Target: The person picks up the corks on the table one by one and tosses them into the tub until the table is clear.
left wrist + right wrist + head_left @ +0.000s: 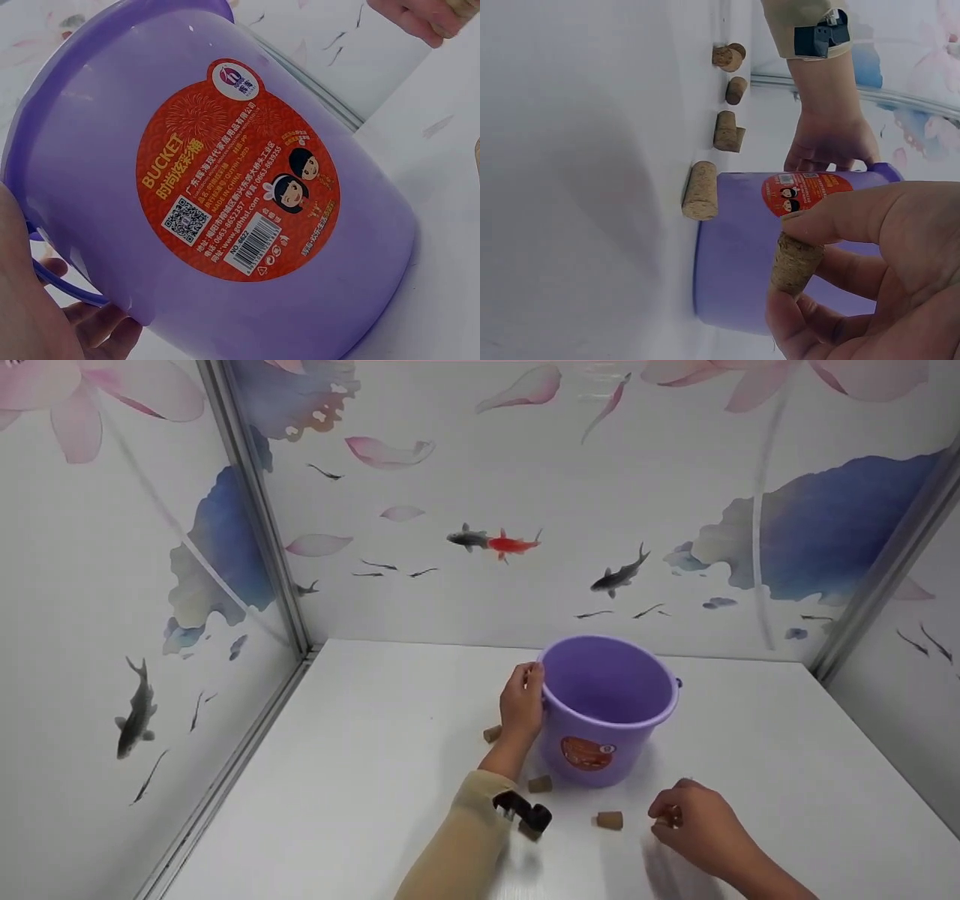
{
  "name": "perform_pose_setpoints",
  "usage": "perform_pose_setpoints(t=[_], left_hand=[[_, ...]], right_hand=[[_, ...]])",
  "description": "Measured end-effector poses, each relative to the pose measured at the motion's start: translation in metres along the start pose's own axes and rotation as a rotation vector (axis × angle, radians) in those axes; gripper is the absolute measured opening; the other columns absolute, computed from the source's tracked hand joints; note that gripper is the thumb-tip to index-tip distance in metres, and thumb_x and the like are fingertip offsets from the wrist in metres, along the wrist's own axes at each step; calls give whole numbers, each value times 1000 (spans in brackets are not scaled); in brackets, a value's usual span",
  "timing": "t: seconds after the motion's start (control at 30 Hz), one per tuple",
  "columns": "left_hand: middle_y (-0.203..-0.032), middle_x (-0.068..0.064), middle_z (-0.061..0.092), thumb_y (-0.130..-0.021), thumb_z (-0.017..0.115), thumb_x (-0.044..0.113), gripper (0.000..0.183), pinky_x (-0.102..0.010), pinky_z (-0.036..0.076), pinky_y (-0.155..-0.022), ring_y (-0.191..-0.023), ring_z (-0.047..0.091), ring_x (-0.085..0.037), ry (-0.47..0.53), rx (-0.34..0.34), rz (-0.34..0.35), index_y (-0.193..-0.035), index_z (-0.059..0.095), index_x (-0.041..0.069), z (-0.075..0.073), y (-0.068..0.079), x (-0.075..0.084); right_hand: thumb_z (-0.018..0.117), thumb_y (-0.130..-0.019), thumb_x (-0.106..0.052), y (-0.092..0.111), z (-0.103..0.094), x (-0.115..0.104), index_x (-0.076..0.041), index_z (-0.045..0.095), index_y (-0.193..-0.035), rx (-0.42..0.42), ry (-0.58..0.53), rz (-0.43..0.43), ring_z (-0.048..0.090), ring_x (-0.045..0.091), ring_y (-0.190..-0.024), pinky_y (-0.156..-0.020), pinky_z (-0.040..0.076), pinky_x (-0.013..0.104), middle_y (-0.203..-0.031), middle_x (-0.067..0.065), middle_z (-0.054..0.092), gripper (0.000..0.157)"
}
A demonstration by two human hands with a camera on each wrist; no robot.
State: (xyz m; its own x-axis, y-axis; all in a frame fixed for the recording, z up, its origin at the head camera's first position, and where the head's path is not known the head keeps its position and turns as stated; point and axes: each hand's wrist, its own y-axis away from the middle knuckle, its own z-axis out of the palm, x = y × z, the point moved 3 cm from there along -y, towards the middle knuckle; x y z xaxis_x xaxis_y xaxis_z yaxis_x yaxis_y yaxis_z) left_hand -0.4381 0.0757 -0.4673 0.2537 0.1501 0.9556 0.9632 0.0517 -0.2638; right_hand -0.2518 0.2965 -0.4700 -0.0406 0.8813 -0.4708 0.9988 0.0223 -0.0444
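A purple plastic bucket point(637, 754) stands upright on the white table, its red round label point(232, 180) facing me. My left hand point(521, 705) holds the bucket's left side at the rim, fingers near the thin handle point(64, 285). To the right of the bucket, above the table, is my right hand point(701, 825). In the right wrist view it pinches a tapered cork stopper point(795, 262) between thumb and fingers. Another cork point(610, 820) lies just left of that hand. The bucket's floor is hidden from the head view.
More corks lie about the bucket: one by its base point(540, 784), one partly behind the left wrist point(492, 733), one under the black wrist mount point(530, 832). White panels point(420, 607) printed with fish and petals enclose the table point(360, 765) on the back and sides.
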Motion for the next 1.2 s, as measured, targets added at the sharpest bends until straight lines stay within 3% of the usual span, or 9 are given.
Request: perform_pose_setpoints(t=[0.3,0.63,0.83,1.2], left_hand=[[-130,-10,72,-110,47,47,44,-40,59,-92,-112,68,-22,8,-9,-6,-130,70,15,-1,-1,0],[-128,-10,71,-111,48,47,43,-36,60,-87,-104,68,-19,25,-18,-10,-131,69,15,-1,0,0],[-127,-9,71,-110,48,47,44,-37,60,-88,-108,67,-19,35,-19,-20,-130,69,14,-2,0,1],[-125,-9,72,-110,47,45,43,-31,57,-83,-98,66,-14,29,-16,4,-130,69,14,-1,-1,1]], right_hand=[[81,-78,-4,2,-10,-15,-16,77,-83,26,-22,-56,54,8,-76,-67,47,25,-84,-5,61,14],[83,-82,-6,-1,-29,-22,-18,77,-87,49,-65,-60,62,9,-84,-80,61,34,-90,-3,63,14],[82,-86,-8,-4,-39,-29,-21,80,-89,82,-101,-38,65,10,-87,-83,62,31,-95,-1,64,13],[82,-88,-9,-10,-58,-45,-20,81,-93,160,-96,-93,66,11,-89,-81,61,31,-97,-1,65,13]])
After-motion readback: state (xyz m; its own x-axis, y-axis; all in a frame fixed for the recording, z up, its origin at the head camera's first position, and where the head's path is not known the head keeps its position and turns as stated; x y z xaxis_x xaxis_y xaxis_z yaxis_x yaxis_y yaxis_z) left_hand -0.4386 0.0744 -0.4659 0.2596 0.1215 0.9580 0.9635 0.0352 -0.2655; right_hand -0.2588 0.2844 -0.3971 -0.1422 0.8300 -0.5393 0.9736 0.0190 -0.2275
